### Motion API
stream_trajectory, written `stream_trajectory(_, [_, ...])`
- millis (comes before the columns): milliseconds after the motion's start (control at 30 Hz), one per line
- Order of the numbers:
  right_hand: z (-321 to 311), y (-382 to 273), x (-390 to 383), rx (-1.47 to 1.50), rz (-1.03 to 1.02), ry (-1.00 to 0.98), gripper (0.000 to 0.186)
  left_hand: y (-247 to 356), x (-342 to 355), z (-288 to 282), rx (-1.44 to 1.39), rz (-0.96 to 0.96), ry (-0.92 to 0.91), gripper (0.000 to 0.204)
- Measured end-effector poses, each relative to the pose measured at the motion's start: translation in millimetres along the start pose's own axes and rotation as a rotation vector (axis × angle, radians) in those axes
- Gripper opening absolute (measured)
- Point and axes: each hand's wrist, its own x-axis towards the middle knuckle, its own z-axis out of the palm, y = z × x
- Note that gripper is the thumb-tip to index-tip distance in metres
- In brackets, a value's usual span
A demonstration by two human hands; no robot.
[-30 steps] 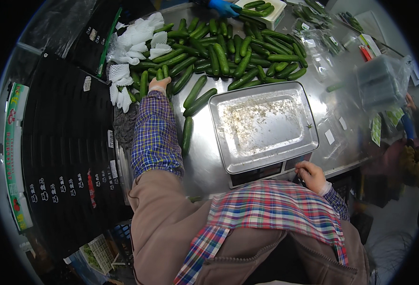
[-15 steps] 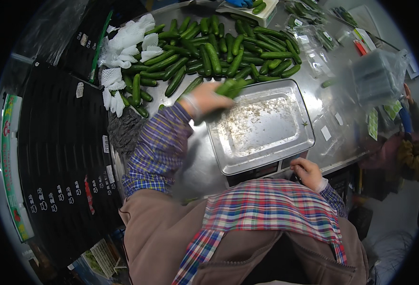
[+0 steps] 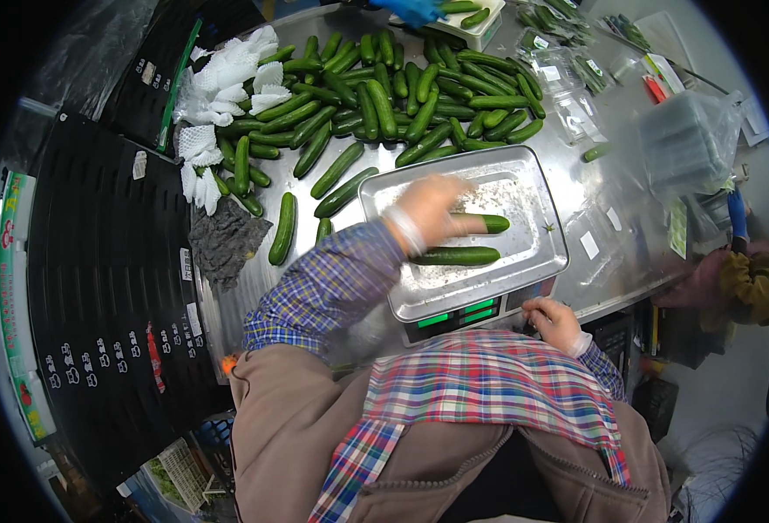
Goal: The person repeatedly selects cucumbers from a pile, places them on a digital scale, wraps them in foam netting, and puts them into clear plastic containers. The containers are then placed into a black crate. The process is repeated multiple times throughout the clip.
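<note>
Over the shallow metal tray (image 3: 537, 275) my left hand (image 3: 432, 209) is blurred by motion. Its fingers lie across a green cucumber (image 3: 495, 224), whose right end shows sharply; whether they grip it cannot be told. A second cucumber (image 3: 463, 255) lies on the tray just nearer to me. The tray rests on a scale with a lit green display (image 3: 465, 315) along its near side. By the scale's front right corner my right hand (image 3: 556, 324) is closed with curled fingers; anything inside them is hidden.
Many cucumbers (image 3: 384, 109) are heaped beyond the tray. White foam netting (image 3: 200, 144) and a dark cloth (image 3: 226, 244) lie left, beside black crates (image 3: 114, 253). Clear packaging (image 3: 694, 144) stands right. A co-worker's blue-gloved hand (image 3: 412, 10) is near another scale (image 3: 480, 35) at the far edge.
My left hand has moved right and nearer, over the tray. Two cucumbers now lie on the previously bare tray, and the scale display has lit green. My right hand has stayed put.
</note>
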Motion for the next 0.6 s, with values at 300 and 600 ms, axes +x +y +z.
stream_trajectory(300, [0.0, 3.2, -0.9, 0.07, 0.03, -0.018, 0.018, -226.2, -2.5, -92.9, 0.493, -1.204, 0.236, 0.053])
stream_trajectory(600, [-14.2, 26.3, 4.3, -0.145, -0.123, 0.314, 0.017, -252.4, -21.1, -100.5, 0.323, -0.952, 0.042, 0.057])
